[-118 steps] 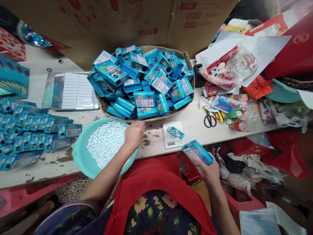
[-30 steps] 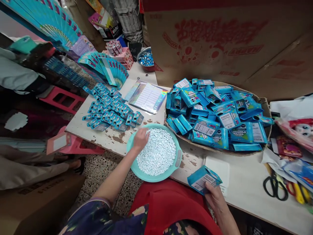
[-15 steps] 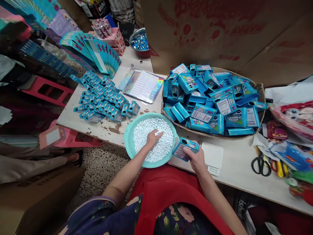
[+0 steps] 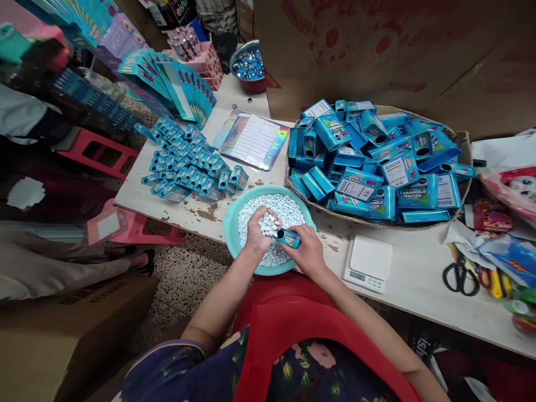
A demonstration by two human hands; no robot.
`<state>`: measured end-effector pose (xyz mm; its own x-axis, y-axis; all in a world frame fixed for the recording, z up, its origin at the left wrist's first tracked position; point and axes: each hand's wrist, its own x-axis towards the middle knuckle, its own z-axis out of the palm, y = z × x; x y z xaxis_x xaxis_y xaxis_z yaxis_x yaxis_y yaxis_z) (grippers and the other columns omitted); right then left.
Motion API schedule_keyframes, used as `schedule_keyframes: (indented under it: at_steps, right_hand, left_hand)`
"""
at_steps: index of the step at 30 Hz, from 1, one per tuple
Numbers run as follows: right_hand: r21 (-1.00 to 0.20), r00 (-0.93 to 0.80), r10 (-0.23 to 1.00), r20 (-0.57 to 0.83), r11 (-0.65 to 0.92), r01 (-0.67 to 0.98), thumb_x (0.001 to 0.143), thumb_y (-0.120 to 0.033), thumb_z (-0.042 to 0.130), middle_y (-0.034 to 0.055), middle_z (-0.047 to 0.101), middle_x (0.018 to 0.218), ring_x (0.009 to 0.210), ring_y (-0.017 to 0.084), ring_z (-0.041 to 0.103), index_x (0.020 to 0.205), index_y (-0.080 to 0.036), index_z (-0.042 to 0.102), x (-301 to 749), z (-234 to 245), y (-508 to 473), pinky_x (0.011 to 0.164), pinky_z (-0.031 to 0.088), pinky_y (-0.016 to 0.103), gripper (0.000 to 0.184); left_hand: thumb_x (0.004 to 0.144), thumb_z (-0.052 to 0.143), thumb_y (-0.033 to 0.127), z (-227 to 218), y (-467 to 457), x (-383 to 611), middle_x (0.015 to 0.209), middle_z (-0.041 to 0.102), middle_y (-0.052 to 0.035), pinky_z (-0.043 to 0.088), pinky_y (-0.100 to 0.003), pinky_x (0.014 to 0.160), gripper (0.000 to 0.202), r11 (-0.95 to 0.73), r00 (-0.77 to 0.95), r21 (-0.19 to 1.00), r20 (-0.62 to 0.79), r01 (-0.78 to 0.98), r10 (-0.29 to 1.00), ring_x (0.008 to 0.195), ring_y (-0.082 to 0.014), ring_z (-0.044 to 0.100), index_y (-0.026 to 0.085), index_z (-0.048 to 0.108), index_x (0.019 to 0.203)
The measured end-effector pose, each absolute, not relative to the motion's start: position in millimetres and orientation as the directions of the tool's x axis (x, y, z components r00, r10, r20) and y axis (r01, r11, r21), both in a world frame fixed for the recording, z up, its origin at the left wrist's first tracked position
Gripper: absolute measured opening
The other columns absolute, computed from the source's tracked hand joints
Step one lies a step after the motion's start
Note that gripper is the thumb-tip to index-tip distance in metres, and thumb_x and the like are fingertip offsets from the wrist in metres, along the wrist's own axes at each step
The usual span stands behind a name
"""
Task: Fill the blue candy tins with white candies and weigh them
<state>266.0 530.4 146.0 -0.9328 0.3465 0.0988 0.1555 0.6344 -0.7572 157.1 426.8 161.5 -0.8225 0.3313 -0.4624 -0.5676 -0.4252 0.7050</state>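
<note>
Over a turquoise basin full of small white candies, my left hand is cupped around a heap of the candies. My right hand grips a small blue candy box, tilted so its round dark opening faces the candies in my left palm. The box's mouth touches or nearly touches the heap. Right of the basin, a cardboard tray holds a pile of similar blue boxes. Several more boxes stand in rows at the left.
A white digital scale lies right of the basin. Black-handled scissors rest farther right. Behind the basin are shiny label sheets and a metal bowl of blue caps. A person's leg and a red stool are at the left.
My left hand has turned up out of the candies with a handful. My right hand has brought the box left over the basin and tilted its opening toward that handful. The view shifted slightly.
</note>
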Motion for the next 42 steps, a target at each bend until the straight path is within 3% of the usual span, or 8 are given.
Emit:
schedule_keyframes:
  at_steps: [3,6,12,19,35,42]
  right_hand:
    - [-0.683,-0.942,0.318,0.106,0.712,0.164,0.073,-0.033,0.071,0.0039,0.062,0.094,0.094,0.022,0.054,0.097,-0.020,0.062,259,143,526,0.081,0.039,0.032,0.029]
    - [-0.655,-0.945,0.315,0.089,0.733,0.182,0.071,-0.033,0.073,0.0032,0.061,0.093,0.094,0.022,0.052,0.097,-0.021,0.063,256,143,526,0.082,0.038,0.032,0.030]
    - [-0.648,-0.948,0.310,0.076,0.738,0.190,0.070,-0.032,0.073,0.0027,0.061,0.091,0.093,0.022,0.051,0.095,-0.022,0.063,253,147,528,0.079,0.036,0.032,0.029]
    - [-0.634,-0.963,0.228,0.142,0.768,0.089,0.069,-0.030,0.073,0.0015,0.060,0.090,0.091,0.021,0.052,0.093,-0.022,0.062,249,150,533,0.076,0.034,0.031,0.028]
    - [-0.705,-0.935,0.346,0.080,0.683,0.192,0.068,-0.029,0.074,0.0022,0.061,0.090,0.092,0.021,0.054,0.092,-0.022,0.062,244,148,537,0.078,0.038,0.030,0.028]
    - [-0.725,-0.941,0.315,0.127,0.677,0.129,0.069,-0.028,0.073,0.0029,0.061,0.089,0.089,0.021,0.054,0.093,-0.020,0.063,240,151,539,0.076,0.039,0.031,0.028]
  left_hand:
    - [0.069,0.062,0.031,168,434,164,0.064,0.054,0.0004,0.046,-0.024,0.057,0.020,-0.492,-0.891,0.745,-0.332,-0.450,0.311,0.060,-0.0119,0.057,0.016,0.049,0.066]
    - [0.071,0.063,0.030,166,438,164,0.066,0.056,0.0008,0.046,-0.023,0.057,0.020,-0.483,-0.919,0.783,-0.325,-0.394,0.222,0.059,-0.0115,0.057,0.016,0.050,0.069]
    - [0.072,0.066,0.031,165,443,159,0.060,0.051,0.0032,0.044,-0.023,0.056,0.024,-0.445,-0.944,0.832,-0.280,-0.330,0.176,0.054,-0.0098,0.055,0.016,0.047,0.067]
    - [0.074,0.066,0.033,167,446,157,0.054,0.048,0.0041,0.042,-0.022,0.053,0.025,-0.370,-0.947,0.875,-0.254,-0.311,0.194,0.049,-0.0091,0.052,0.016,0.048,0.069]
    - [0.077,0.064,0.033,168,453,158,0.051,0.050,0.0040,0.044,-0.021,0.055,0.020,-0.301,-0.945,0.904,-0.244,-0.303,0.219,0.051,-0.0105,0.055,0.016,0.054,0.080]
    - [0.077,0.063,0.036,176,456,159,0.051,0.051,0.0042,0.044,-0.022,0.053,0.023,-0.314,-0.940,0.898,-0.234,-0.307,0.249,0.047,-0.0099,0.052,0.017,0.053,0.082]
